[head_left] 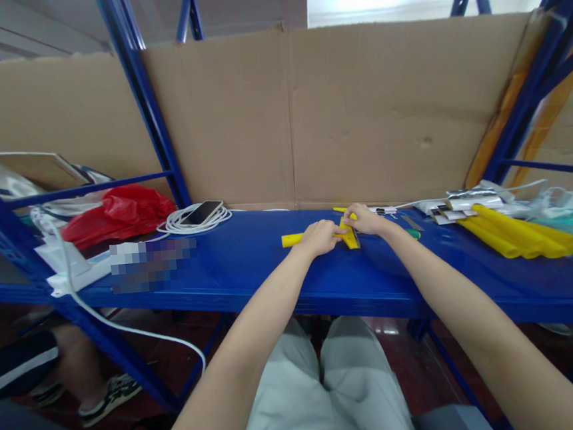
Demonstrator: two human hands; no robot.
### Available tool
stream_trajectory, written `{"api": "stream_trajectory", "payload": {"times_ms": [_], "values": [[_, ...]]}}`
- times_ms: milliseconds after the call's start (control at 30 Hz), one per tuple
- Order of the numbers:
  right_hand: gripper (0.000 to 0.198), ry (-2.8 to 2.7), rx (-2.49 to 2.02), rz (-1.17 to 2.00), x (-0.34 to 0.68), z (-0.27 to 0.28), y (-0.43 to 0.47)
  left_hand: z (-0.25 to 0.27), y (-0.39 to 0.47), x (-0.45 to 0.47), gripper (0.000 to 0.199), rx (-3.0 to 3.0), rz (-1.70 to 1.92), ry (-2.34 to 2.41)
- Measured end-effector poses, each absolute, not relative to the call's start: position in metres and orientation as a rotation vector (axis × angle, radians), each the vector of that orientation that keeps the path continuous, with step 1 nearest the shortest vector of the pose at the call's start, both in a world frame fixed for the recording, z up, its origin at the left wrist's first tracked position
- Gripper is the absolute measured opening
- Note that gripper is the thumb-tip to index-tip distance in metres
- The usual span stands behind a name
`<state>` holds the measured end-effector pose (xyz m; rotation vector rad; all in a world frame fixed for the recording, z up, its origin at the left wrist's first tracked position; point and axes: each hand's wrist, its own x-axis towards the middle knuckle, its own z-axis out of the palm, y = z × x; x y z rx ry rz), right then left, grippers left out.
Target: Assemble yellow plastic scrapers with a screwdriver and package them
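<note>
My left hand (322,237) is closed over a yellow strip of sheet material (291,240) on the blue shelf top (260,257). One end of the strip sticks out to the left of the hand. Just beside it, my right hand (364,220) pinches a slanting yellow piece (351,238) with thumb and fingers. The fingertips of both hands nearly meet there. Whether the two yellow parts are joined is hidden by the fingers. A dark thin edge shows along the right side of the slanting piece.
On the right lie yellow rolls (518,229), silver-and-white packets (471,202) and a green-handled tool (413,233). A phone (203,213) rests on a coiled white cable (174,221) at left, near a red bag (120,213). Cardboard (358,115) stands behind. A person's leg (78,360) is below left.
</note>
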<state>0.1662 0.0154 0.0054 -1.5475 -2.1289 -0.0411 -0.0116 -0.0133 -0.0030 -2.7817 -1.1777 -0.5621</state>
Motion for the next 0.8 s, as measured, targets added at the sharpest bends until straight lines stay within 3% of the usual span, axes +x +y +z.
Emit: {"api": "stream_trajectory", "payload": {"times_ms": [100, 333, 633, 800], "values": [[0.002, -2.026, -1.524, 0.045, 0.167, 0.002, 0.017, -0.002, -0.014, -0.012, 0.032, -2.771, -0.562, -1.171], [0.017, -1.601, -1.34, 0.358, 0.163, 0.001, 0.018, -0.003, -0.007, -0.01, 0.033, -2.736, -0.737, -1.287], [0.012, -1.588, -1.183, 1.332, 0.164, 0.015, -0.007, -0.003, -0.003, -0.012, 0.032, -2.706, -0.86, -1.398], [0.009, -1.594, -1.134, 1.372, 0.163, 0.016, -0.009, -0.002, -0.007, -0.013, 0.042, -2.697, -0.851, -1.391]]}}
